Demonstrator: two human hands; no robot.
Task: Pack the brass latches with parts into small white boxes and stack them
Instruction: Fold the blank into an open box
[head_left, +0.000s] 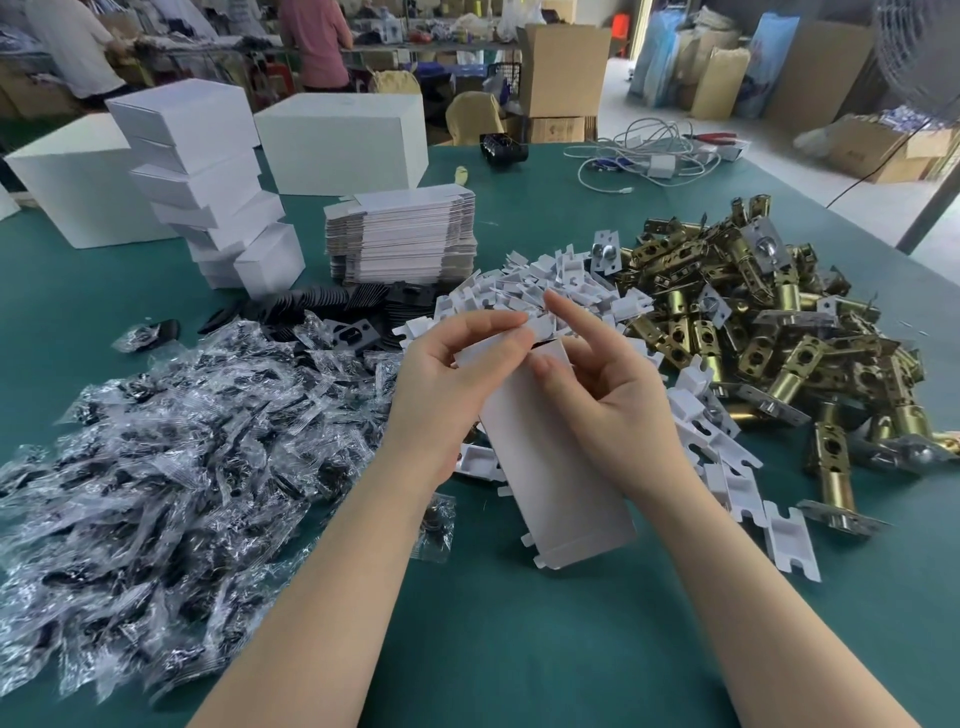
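- Held at frame centre: a small white box (550, 457) of smooth matte card, long and rectangular, tilted with its tabbed lower end toward the bottom of the frame and its far end open, showing a dark interior — contents not discernible.
- Left hand (447, 384) curled round the box's upper left edge, fingers (498, 338) pressed together and pinching a white flap at the open end.
- Right hand (608, 395) cupped round the box's right side, thumb on the top panel, index finger raised and straight, the other fingers curled under.
- Right of centre and toward the right edge: a loose heap of brass latches (753, 332) — shiny yellow metal cylinders with punched holes and flat grey faceplates.
- Just above and beside the hands: a pile of white moulded plastic inserts (561, 291), shallow trays with notched ends, spilling down the right of the box.
- Left and lower left: a wide mound of crinkled clear plastic bags (171, 441) with small dark parts sealed inside.
- Above the bags: fanned rows of flat black plates (363, 301).
- Upper centre: a neat pile of flat unfolded white cartons (400, 239), edges layered.
- Upper left: a leaning stack of closed white boxes (208, 182), with larger white cartons (337, 140) behind.
- Beneath everything, a teal cloth-like tabletop (519, 649); white cables (654, 156) coiled at upper right.
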